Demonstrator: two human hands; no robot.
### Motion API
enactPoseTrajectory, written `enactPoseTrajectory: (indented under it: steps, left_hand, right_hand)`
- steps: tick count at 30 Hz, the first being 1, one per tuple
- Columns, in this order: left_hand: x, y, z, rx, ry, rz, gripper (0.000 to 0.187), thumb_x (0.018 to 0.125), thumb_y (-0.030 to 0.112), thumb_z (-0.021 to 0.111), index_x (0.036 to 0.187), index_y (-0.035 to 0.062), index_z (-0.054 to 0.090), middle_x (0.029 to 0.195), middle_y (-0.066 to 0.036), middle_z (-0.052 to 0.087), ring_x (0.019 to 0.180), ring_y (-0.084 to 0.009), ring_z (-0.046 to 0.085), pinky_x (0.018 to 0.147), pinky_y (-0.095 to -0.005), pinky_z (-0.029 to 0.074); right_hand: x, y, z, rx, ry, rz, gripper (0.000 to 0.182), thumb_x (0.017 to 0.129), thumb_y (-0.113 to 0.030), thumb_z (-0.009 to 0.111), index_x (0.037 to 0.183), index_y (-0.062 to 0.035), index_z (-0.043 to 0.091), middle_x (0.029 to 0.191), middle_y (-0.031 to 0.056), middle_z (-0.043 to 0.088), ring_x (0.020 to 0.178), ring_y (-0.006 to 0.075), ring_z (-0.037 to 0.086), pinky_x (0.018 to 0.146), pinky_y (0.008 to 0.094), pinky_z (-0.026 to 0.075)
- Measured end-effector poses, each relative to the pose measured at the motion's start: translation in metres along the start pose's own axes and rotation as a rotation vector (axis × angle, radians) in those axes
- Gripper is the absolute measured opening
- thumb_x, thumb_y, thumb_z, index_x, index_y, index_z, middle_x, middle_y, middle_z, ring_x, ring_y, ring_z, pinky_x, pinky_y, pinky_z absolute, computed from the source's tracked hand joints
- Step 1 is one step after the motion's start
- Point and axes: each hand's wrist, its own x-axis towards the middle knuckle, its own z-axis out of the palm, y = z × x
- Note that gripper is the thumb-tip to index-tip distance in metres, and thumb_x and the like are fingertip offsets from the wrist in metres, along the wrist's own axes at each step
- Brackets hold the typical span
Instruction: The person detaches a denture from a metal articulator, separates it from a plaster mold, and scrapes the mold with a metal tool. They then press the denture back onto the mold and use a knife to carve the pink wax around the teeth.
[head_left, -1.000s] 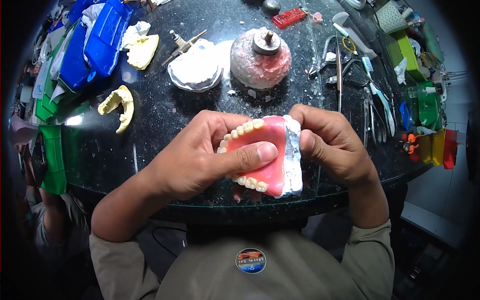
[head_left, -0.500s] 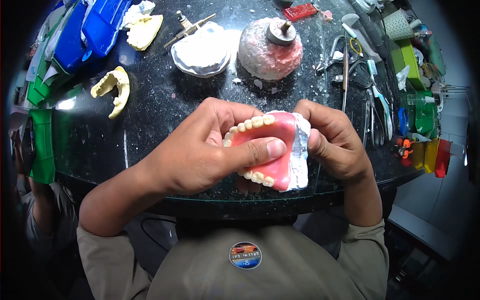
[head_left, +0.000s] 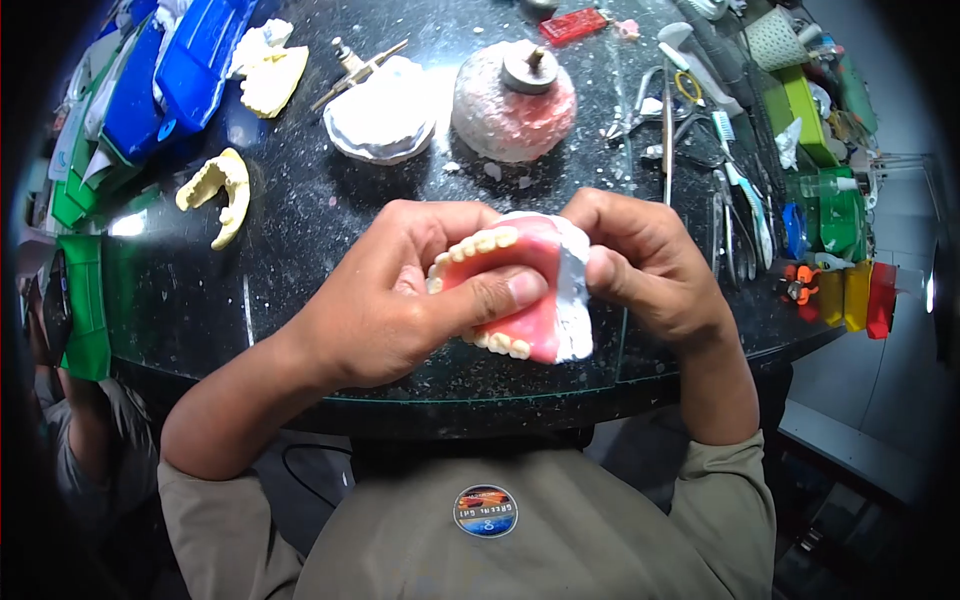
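A pink denture (head_left: 535,325) with cream teeth sits on a white plaster model (head_left: 573,300), held above the near edge of the dark table. My left hand (head_left: 390,300) grips it from the left, thumb pressed on the pink surface; its other fingers are mostly hidden behind. At the right edge of the plaster my right hand (head_left: 655,270) pinches with thumb and curled fingers. Beyond my hands stand a white mould (head_left: 382,115) with a metal bar and a round plaster lump (head_left: 510,115) with a metal knob.
A yellowish horseshoe-shaped piece (head_left: 232,195) lies at left, near blue bins (head_left: 205,60). Hand tools and a toothbrush (head_left: 735,165) lie at right, beside green, yellow and red containers (head_left: 880,300). White crumbs dot the table (head_left: 300,250). Part of another person (head_left: 95,430) shows at far left.
Both hands and the denture with its model sit slightly further left in view. The table items have also shifted left with the view. The grip looks the same.
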Motion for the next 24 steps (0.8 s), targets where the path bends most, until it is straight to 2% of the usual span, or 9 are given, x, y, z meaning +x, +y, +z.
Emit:
enactPoseTrajectory:
  steps: [4, 7, 10, 12, 13, 16, 18, 22, 24]
  left_hand:
    - [0.003, -0.004, -0.002, 0.067, 0.061, 0.055, 0.022, 0.087, 0.017, 0.065, 0.101, -0.0001, 0.059, 0.087, -0.003, 0.064, 0.079, -0.0055, 0.058, 0.072, -0.0208, 0.048]
    - [0.007, -0.008, -0.008, 0.181, 0.099, 0.167, 0.014, 0.088, 0.011, 0.062, 0.098, 0.0014, 0.059, 0.086, -0.001, 0.062, 0.079, -0.0046, 0.057, 0.071, -0.0204, 0.048]
    - [0.01, -0.004, -0.017, 0.286, 0.154, 0.237, 0.012, 0.088, 0.01, 0.062, 0.096, 0.0016, 0.059, 0.085, 0.0, 0.062, 0.078, -0.0043, 0.057, 0.07, -0.0199, 0.047]
    - [0.013, -0.003, -0.024, 0.331, 0.191, 0.259, 0.011, 0.088, 0.009, 0.061, 0.095, 0.0015, 0.059, 0.085, 0.0, 0.062, 0.077, -0.0039, 0.056, 0.069, -0.0195, 0.046]
    - [0.015, -0.004, -0.029, 0.354, 0.205, 0.274, 0.011, 0.088, 0.009, 0.061, 0.095, 0.0015, 0.059, 0.085, 0.0, 0.062, 0.076, -0.0037, 0.056, 0.069, -0.0194, 0.046]
    - [0.02, -0.005, -0.044, 0.465, 0.269, 0.336, 0.01, 0.088, 0.007, 0.06, 0.095, 0.0005, 0.059, 0.086, -0.002, 0.063, 0.078, -0.0059, 0.059, 0.071, -0.0221, 0.05]
    - [0.024, -0.004, -0.054, 0.527, 0.329, 0.37, 0.01, 0.088, 0.006, 0.06, 0.096, -0.0001, 0.059, 0.086, -0.003, 0.064, 0.08, -0.008, 0.061, 0.074, -0.0245, 0.052]
    - [0.024, 0.01, -0.061, 0.517, 0.503, 0.477, 0.012, 0.081, 0.002, 0.062, 0.092, -0.0009, 0.064, 0.078, -0.01, 0.068, 0.073, -0.0128, 0.065, 0.068, -0.0269, 0.051]
    - [0.023, 0.013, -0.065, 0.711, 0.543, 0.566, 0.014, 0.08, 0.005, 0.062, 0.092, -0.0011, 0.063, 0.076, -0.012, 0.068, 0.071, -0.0159, 0.066, 0.066, -0.0288, 0.05]
  right_hand:
    - [0.001, -0.004, -0.008, -0.127, 0.064, 0.01, 0.018, 0.093, -0.019, 0.058, 0.094, -0.0004, 0.059, 0.073, 0.0013, 0.061, 0.062, 0.0056, 0.058, 0.054, 0.0195, 0.047]
    - [0.002, -0.022, -0.017, -0.596, 0.546, -0.103, 0.014, 0.089, -0.014, 0.062, 0.093, -0.0011, 0.064, 0.078, 0.0025, 0.064, 0.063, 0.0052, 0.057, 0.051, 0.0207, 0.046]
    - [-0.003, -0.024, -0.043, -1.269, 0.844, 0.06, 0.026, 0.083, -0.018, 0.067, 0.102, -0.0028, 0.057, 0.075, 0.0139, 0.064, 0.064, 0.0225, 0.063, 0.057, 0.0344, 0.048]
    - [-0.004, -0.013, -0.048, -1.427, 0.869, 0.207, 0.033, 0.085, -0.019, 0.063, 0.111, -0.0046, 0.05, 0.072, 0.0171, 0.063, 0.068, 0.0363, 0.063, 0.061, 0.0438, 0.046]
    - [-0.004, -0.009, -0.055, -1.396, 0.854, 0.209, 0.034, 0.087, -0.018, 0.059, 0.116, -0.0059, 0.045, 0.071, 0.0178, 0.063, 0.072, 0.0431, 0.061, 0.061, 0.0496, 0.042]
    - [-0.005, -0.012, -0.061, -1.296, 0.902, 0.144, 0.025, 0.087, -0.015, 0.056, 0.109, -0.0054, 0.049, 0.065, 0.0161, 0.06, 0.062, 0.0338, 0.062, 0.057, 0.0454, 0.042]
    - [-0.006, -0.02, -0.064, -0.967, 0.921, -0.128, 0.018, 0.088, -0.008, 0.049, 0.103, -0.0046, 0.056, 0.06, 0.0042, 0.055, 0.054, 0.008, 0.049, 0.048, 0.0272, 0.038]
    - [-0.016, -0.052, -0.039, 0.094, 0.529, -0.457, 0.037, 0.085, -0.012, 0.049, 0.117, 0.0051, 0.05, 0.08, 0.0106, 0.057, 0.062, 0.0114, 0.052, 0.051, 0.0211, 0.04]
    - [-0.014, -0.058, -0.031, 0.038, 0.439, -0.506, 0.038, 0.088, -0.016, 0.05, 0.119, 0.0046, 0.047, 0.079, 0.0071, 0.056, 0.061, 0.0104, 0.051, 0.051, 0.02, 0.038]
